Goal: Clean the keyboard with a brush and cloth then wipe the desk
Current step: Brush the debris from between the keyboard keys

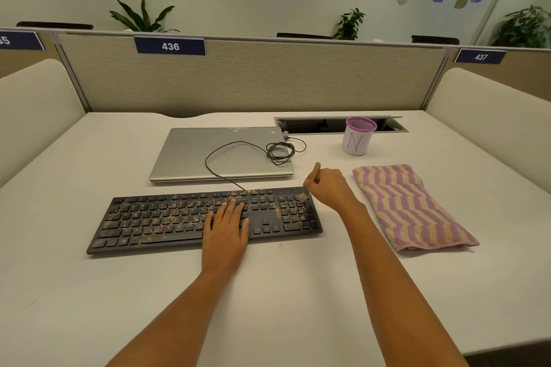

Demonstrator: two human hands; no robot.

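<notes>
Two hands work: the left hand lies flat on the crumb-covered keyboard, the right hand grips the brush at its far right corner. Brushing seems barely begun; next come sweeps leftward. The cloth waits at the right.
</notes>
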